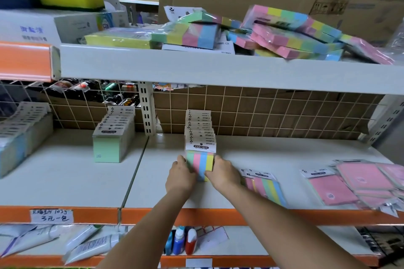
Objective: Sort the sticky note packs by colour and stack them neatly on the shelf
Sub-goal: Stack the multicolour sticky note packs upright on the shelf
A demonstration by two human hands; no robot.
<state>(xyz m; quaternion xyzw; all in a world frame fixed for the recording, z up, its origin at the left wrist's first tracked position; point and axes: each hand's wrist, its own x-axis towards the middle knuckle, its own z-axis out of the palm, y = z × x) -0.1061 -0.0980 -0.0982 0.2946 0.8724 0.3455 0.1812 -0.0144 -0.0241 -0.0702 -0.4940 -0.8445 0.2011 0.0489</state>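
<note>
Both hands, left (182, 172) and right (220, 173), clasp the front striped pack (200, 162) (rows started), while the upper pile (290, 35) awaits sorting.

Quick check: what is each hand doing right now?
Left hand: grips the left side of the striped sticky note pack at the front of the row.
Right hand: grips the same pack's right side.
</note>
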